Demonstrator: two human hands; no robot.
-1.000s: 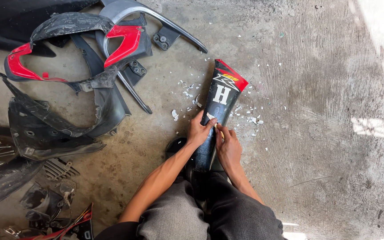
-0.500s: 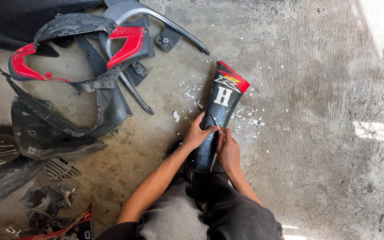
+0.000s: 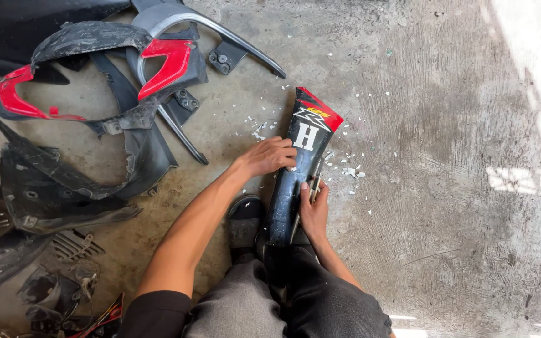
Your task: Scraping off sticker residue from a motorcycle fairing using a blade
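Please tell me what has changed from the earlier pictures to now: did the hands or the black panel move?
The left hand slid up the black and red panel and now lies flat beside its white sticker. The right hand stayed at the panel's right edge, holding a thin tool against it. The panel itself, the white flakes on the concrete floor and the pile of other fairing parts did not move.

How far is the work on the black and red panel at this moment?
Done: many small white flakes lie on the concrete floor beside the black and red panel, so some of its sticker seems scraped off. In hand: the left hand steadies the panel, and the right hand presses a thin tool against its edge. Left: stickers near the top are intact.
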